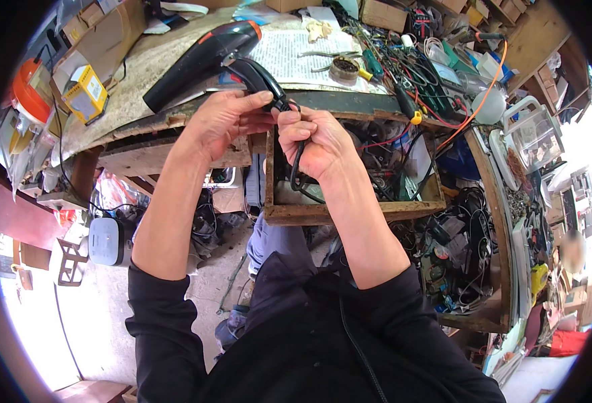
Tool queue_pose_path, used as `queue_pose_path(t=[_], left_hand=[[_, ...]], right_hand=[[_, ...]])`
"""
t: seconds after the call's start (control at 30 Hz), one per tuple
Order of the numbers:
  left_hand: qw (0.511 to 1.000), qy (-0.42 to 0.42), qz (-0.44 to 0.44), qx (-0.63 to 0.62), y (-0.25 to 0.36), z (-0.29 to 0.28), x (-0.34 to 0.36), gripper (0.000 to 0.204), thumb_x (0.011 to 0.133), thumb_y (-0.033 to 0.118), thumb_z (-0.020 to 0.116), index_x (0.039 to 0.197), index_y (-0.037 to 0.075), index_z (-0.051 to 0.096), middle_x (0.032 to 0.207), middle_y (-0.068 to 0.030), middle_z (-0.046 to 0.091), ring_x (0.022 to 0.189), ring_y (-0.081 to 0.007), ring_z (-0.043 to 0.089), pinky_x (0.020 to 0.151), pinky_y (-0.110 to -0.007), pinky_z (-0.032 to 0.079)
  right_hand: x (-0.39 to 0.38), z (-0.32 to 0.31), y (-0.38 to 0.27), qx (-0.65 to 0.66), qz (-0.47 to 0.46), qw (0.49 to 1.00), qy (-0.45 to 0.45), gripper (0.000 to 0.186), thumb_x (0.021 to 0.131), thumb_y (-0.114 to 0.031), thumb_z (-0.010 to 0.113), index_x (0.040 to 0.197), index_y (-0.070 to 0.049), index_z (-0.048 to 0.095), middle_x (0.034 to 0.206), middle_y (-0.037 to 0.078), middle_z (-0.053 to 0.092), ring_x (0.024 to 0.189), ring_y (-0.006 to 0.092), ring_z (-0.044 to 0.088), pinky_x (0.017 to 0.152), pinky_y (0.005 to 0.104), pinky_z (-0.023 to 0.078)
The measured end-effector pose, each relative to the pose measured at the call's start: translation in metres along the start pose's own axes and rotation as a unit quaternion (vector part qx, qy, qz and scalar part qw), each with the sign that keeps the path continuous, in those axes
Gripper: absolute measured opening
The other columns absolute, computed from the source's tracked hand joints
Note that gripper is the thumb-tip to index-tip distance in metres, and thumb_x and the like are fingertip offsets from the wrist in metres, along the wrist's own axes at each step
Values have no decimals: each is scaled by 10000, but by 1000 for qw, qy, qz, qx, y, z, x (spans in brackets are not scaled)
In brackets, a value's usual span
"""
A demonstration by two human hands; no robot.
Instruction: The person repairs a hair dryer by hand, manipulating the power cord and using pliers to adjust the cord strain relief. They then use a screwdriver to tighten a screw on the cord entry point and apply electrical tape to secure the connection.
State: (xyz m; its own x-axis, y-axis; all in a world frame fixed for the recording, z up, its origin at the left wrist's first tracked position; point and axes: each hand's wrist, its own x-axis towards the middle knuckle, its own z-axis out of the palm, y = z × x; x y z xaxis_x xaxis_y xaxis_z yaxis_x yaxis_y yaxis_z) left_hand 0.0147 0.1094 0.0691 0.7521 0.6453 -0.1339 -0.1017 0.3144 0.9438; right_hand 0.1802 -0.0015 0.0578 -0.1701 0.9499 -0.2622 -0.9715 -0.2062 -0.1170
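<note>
A black hair dryer (pixel 202 64) with an orange-red ring at its rear end lies across the front of the workbench, nozzle toward the left. Its handle (pixel 259 72) slopes down toward me. My left hand (pixel 219 124) is closed at the lower end of that handle, thumb on top. Right beside it, my right hand (pixel 319 141) pinches the black power cord (pixel 297 164) where it leaves the handle. From there the cord loops down over the open drawer. My fingers partly hide the joint between handle and cord.
Below the bench edge, a wooden drawer (pixel 356 213) stands pulled out, full of wires. A printed sheet (pixel 279 57), a round tin (pixel 344 68) and several screwdrivers (pixel 372 62) lie behind. A yellow box (pixel 84 94) stands left; an orange cable (pixel 487 87) hangs right.
</note>
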Motion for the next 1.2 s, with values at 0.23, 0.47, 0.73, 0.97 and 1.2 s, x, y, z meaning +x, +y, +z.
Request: queue_pose_path(t=[0.23,0.47,0.73,0.97,1.2], left_hand=[[1000,-6,11,-3,-1,0,0,261,972,245,751,1097,19,713,1018,-101,766,925,-195,752,935,-347,600],[1000,0,3,-6,1,2,0,243,974,266,755,1095,64,694,1027,-74,753,916,-190,738,878,-352,597],[1000,18,4,-2,-1,0,1,281,966,262,762,1128,40,702,1069,-73,754,943,-184,738,907,-353,602],[1000,16,1,2,-1,1,1,315,964,281,767,1146,31,705,1090,-89,761,969,-194,741,934,-356,593],[1000,18,-1,-5,-2,0,0,328,958,283,774,1141,17,709,1085,-108,757,995,-218,739,951,-379,594]], right_hand=[[-2,15,26,-177,-162,965,102,206,1095,-182,542,1019,5,584,771,41,579,502,53,439,459,231,388],[19,-6,36,-533,-389,733,169,303,1033,-214,649,852,23,602,689,121,641,563,191,576,571,385,482],[12,-3,40,-726,-547,383,164,165,979,-121,678,923,24,623,766,228,684,702,404,688,636,456,516],[8,-8,31,-729,-545,392,133,199,999,-161,658,935,21,611,783,259,677,771,453,686,655,508,518],[5,9,14,-651,-254,698,156,348,1078,-311,568,901,-15,615,669,-41,501,518,75,369,464,262,294]])
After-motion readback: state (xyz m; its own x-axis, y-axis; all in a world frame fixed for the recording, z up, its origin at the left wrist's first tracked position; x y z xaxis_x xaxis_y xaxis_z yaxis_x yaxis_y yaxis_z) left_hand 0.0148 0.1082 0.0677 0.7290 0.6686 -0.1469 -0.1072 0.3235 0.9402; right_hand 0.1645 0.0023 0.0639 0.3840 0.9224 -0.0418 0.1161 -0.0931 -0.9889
